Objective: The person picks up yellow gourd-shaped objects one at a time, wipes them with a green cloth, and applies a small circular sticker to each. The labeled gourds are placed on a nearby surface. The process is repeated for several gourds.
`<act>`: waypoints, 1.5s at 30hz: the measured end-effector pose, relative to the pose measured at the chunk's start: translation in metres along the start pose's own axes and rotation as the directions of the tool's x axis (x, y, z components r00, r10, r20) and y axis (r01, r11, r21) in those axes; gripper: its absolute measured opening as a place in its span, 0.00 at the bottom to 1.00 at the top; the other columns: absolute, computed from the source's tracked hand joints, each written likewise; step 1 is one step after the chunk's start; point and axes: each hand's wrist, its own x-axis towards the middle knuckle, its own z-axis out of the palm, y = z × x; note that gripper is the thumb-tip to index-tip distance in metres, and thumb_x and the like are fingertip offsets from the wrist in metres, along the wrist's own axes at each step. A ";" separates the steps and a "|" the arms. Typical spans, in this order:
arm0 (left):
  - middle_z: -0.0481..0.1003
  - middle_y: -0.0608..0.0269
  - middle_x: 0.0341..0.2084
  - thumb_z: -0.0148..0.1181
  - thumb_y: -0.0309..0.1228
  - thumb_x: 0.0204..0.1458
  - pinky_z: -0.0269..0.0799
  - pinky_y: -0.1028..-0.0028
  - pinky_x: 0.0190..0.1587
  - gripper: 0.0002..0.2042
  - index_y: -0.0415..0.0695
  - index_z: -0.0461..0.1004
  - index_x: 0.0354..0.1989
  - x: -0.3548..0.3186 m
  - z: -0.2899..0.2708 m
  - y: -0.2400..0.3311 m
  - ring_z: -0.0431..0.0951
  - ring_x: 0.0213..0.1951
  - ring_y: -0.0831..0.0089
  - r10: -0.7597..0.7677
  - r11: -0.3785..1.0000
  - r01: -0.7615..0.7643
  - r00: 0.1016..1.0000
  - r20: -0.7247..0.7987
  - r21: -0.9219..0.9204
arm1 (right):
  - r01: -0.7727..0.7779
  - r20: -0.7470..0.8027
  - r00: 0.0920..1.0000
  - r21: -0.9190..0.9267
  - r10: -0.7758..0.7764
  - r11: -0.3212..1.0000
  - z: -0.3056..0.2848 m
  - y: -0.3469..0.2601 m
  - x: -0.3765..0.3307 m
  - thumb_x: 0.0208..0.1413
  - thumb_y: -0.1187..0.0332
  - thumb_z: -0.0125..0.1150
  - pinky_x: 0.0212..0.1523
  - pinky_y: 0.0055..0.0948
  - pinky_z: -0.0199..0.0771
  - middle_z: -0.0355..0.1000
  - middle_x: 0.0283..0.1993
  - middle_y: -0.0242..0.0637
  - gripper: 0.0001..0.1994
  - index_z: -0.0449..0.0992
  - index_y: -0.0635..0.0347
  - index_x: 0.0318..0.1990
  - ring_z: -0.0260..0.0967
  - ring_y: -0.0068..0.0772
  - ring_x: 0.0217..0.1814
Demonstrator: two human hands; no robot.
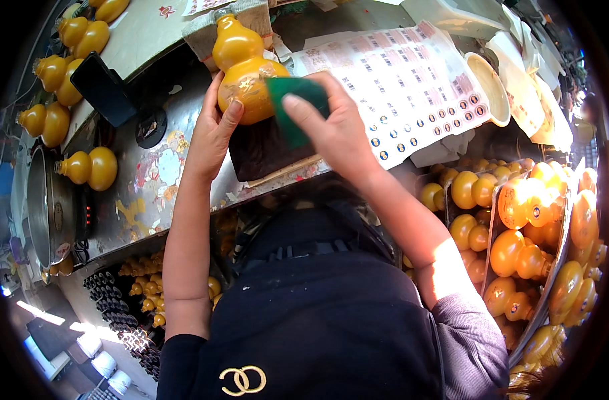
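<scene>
The gourd-shaped bottle is glossy amber-yellow, with a small upper bulb and a bigger lower bulb. It stands near the desk's front edge, on a dark pad, long axis upright, neck pointing away from the person. The left hand closes its grip on the lower bulb; the right hand pinches a green scouring pad against it.

Gourd between both hands, sticker sheet to its right
</scene>
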 end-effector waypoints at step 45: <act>0.63 0.54 0.57 0.64 0.41 0.51 0.55 0.71 0.63 0.39 0.36 0.50 0.66 0.012 0.003 0.014 0.63 0.60 0.69 -0.155 0.981 0.149 0.987 -0.039 -0.121 | -0.150 0.384 0.889 -0.276 0.251 0.950 -0.026 0.026 0.091 0.50 0.43 0.62 0.43 0.22 0.66 0.71 0.37 0.35 0.31 0.73 0.65 0.47 0.68 0.23 0.40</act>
